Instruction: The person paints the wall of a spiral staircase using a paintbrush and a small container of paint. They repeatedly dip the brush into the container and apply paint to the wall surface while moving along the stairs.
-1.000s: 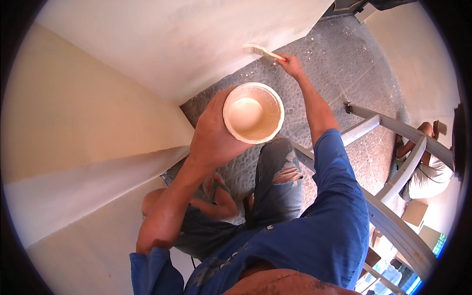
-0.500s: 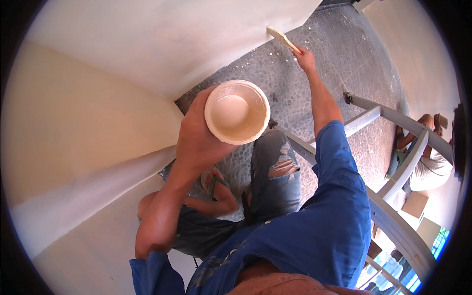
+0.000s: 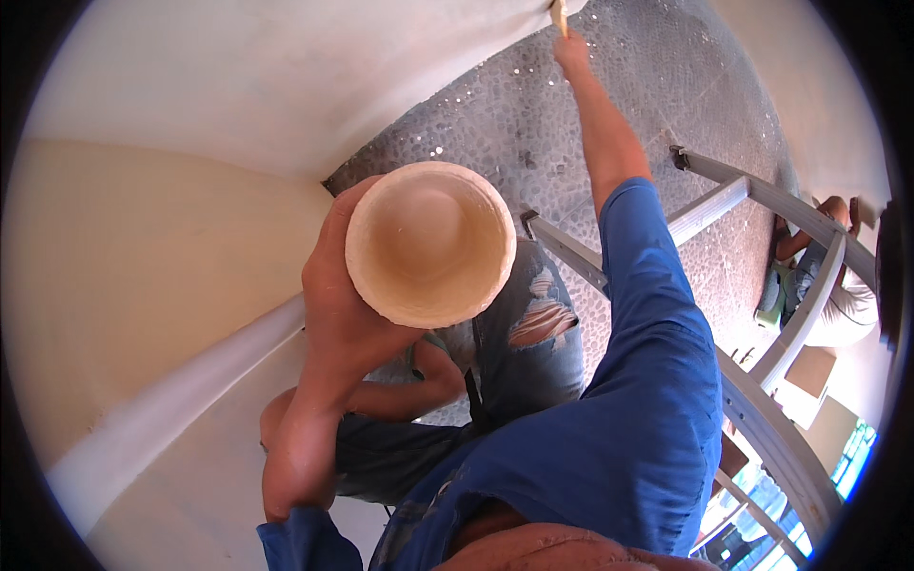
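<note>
My left hand (image 3: 333, 295) is closed round a round, cream-coloured container (image 3: 430, 305), held up at the centre of the view with pale paint inside. At the top, my right hand (image 3: 571, 55) grips a paintbrush (image 3: 562, 19) with a light wooden handle, its head at the lower edge of the white wall (image 3: 314, 76), where it meets the speckled stone floor (image 3: 533, 114). The bristles are small and mostly hard to make out. My bent knee in torn jeans (image 3: 533, 314) is below the container.
An aluminium ladder (image 3: 709, 205) stands close at my right. Beyond it a person in a light shirt (image 3: 847, 305) crouches by the wall, with boxes (image 3: 809, 371) nearby. A cream wall (image 3: 133, 247) with a white ledge (image 3: 190, 390) runs along my left.
My right hand and brush have moved up the view, further along the wall's bottom edge. My left hand and container have moved left, and the container looks larger and nearer.
</note>
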Available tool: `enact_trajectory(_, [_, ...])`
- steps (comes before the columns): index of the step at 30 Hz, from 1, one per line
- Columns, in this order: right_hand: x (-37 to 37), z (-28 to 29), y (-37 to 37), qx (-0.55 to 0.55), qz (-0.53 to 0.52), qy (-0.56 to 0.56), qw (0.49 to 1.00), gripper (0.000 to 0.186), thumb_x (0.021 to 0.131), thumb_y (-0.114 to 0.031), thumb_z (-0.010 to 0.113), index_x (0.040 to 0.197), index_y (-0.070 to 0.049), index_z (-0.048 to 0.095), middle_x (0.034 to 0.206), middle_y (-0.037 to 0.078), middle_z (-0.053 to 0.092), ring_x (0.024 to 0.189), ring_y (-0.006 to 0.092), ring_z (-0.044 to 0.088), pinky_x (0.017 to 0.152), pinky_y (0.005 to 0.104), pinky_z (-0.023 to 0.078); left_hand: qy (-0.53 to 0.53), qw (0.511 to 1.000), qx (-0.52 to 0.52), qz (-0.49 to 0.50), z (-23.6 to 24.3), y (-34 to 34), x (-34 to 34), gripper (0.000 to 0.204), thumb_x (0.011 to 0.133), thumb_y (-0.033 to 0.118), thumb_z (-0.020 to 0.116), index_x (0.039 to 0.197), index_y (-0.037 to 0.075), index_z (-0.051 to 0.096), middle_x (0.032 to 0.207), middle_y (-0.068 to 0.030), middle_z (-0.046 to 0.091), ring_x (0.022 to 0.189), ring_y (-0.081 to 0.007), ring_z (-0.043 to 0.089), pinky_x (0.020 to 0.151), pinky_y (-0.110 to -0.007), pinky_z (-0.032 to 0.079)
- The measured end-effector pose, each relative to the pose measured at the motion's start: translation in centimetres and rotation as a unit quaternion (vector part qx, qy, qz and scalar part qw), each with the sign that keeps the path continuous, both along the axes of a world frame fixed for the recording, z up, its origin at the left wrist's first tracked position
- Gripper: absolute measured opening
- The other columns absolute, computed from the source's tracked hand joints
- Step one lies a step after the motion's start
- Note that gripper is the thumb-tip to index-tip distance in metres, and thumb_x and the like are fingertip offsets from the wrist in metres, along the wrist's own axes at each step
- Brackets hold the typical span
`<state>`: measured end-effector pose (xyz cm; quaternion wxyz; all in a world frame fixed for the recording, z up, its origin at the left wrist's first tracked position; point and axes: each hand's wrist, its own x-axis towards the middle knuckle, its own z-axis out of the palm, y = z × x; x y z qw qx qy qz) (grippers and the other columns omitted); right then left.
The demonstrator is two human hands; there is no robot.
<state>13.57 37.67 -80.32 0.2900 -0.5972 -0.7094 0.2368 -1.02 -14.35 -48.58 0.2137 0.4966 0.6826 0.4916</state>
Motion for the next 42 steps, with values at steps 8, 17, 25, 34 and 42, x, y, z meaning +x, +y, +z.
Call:
enact_trajectory(8, [-5.8, -1.3, -17.5, 0.049, 0.068, 0.176, 0.981, 0.04, 0.096, -0.012, 0.057, 0.135, -0.001, 0.059, 0.113, 0.031, 0.068, 0.106, 0.045, 0.067, 0.09, 0.0456, 0.054, -0.001, 0.999, -0.027, 0.019, 0.7, 2.5, 0.0, 0.077, 0.066, 0.015, 0.095, 0.132, 0.004, 0.058, 0.12, -0.0122, 0.07, 0.111, -0.0247, 0.069, 0.094, -0.036, 0.054])
enact_trajectory(17, [-4.1, -0.9, -26.5, -0.066, 0.159, 0.193, 0.966, 0.038, 0.098, -0.012, 0.062, 0.135, -0.006, 0.064, 0.117, 0.022, 0.072, 0.108, 0.0333, 0.07, 0.095, 0.0383, 0.053, -0.011, 0.998, -0.031, 0.047, -0.6, 5.7, -0.6, 0.073, 0.065, 0.018, 0.097, 0.127, 0.005, 0.061, 0.117, -0.01, 0.072, 0.108, -0.0244, 0.07, 0.092, -0.038, 0.055])
enact_trajectory(25, [1.4, 5.0, -25.0, -0.249, 0.182, 0.102, 0.946, 0.031, 0.097, -0.021, 0.07, 0.125, -0.008, 0.072, 0.088, 0.003, 0.072, 0.08, 0.0115, 0.063, 0.075, 0.0286, 0.052, -0.001, 0.998, -0.046, 0.035, -1.6, 5.5, -1.2, 0.069, 0.068, 0.019, 0.096, 0.126, 0.005, 0.061, 0.117, -0.0092, 0.072, 0.109, -0.0225, 0.07, 0.092, -0.038, 0.055])
enact_trajectory(34, [4.9, 26.1, -27.0, -0.11, 0.152, 0.102, 0.977, 0.018, 0.094, -0.019, 0.074, 0.107, -0.007, 0.075, 0.076, 0.001, 0.069, 0.067, 0.0084, 0.062, 0.059, 0.0252, 0.048, 0.026, 0.996, -0.043, 0.071, -4.7, 5.6, -2.6, 0.07, 0.068, 0.026, 0.096, 0.126, 0.007, 0.061, 0.117, -0.0118, 0.072, 0.108, -0.0268, 0.071, 0.092, -0.039, 0.056])
enact_trajectory(42, [5.9, 38.8, -28.7, -0.106, 0.236, 0.191, 0.947, 0.027, 0.093, -0.014, 0.075, 0.117, -0.002, 0.075, 0.083, 0.002, 0.072, 0.064, 0.0036, 0.058, 0.05, 0.0175, 0.037, -0.01, 0.997, -0.019, 0.069, -5.7, 6.3, -3.1, 0.072, 0.068, 0.026, 0.096, 0.125, 0.002, 0.06, 0.118, -0.014, 0.072, 0.11, -0.0258, 0.07, 0.093, -0.039, 0.056])
